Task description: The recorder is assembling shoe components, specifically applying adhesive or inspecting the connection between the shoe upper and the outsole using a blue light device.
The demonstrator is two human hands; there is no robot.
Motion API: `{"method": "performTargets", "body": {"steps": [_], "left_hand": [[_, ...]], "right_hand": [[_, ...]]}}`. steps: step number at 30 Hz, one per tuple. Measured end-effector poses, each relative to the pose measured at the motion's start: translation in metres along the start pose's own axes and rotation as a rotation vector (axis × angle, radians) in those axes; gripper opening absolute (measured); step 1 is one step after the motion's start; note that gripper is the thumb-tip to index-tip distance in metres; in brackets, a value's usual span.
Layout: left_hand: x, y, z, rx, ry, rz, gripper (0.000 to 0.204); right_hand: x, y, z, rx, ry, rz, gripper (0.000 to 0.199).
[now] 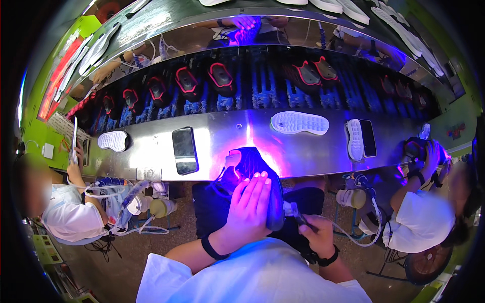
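Note:
A dark shoe upper with a pinkish opening is tilted in front of me at the table's near edge, under violet light. My left hand holds it, with long fingers laid along its side; the thumb is hidden. My right hand is closed around the dark handle of a brush-like tool. Its pale, clear head is against or very near the shoe's lower right side, and a clear hose appears to run from it.
The metal table bears a phone, a white sole, another sole beside a second phone, and a sole at left. Behind runs a dark conveyor with several shoe uppers. Co-workers sit at left and right.

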State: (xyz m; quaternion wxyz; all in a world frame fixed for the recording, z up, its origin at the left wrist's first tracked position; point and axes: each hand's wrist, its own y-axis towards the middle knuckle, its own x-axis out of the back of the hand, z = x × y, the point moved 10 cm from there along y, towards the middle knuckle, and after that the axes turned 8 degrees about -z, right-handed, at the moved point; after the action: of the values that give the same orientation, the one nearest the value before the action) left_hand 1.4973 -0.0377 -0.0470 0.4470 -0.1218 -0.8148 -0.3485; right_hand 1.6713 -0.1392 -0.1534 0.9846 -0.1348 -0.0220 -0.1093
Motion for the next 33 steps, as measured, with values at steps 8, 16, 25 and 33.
{"method": "performTargets", "body": {"steps": [8,16,25,33], "left_hand": [[0.0,0.012,-0.008,-0.021,0.083,-0.109,0.087],[-0.003,0.032,-0.012,0.026,0.108,-0.095,0.09],[-0.017,0.065,-0.018,0.081,0.081,-0.089,0.095],[-0.026,0.096,-0.004,0.165,-0.024,-0.048,0.1]], "right_hand": [[0.005,0.038,0.041,0.078,-0.112,-0.041,0.037],[0.02,0.016,0.036,0.022,0.005,0.029,0.029],[0.045,0.0,0.046,0.051,-0.025,-0.229,0.028],[0.06,0.029,0.116,0.349,-0.451,-0.335,0.03]]}}
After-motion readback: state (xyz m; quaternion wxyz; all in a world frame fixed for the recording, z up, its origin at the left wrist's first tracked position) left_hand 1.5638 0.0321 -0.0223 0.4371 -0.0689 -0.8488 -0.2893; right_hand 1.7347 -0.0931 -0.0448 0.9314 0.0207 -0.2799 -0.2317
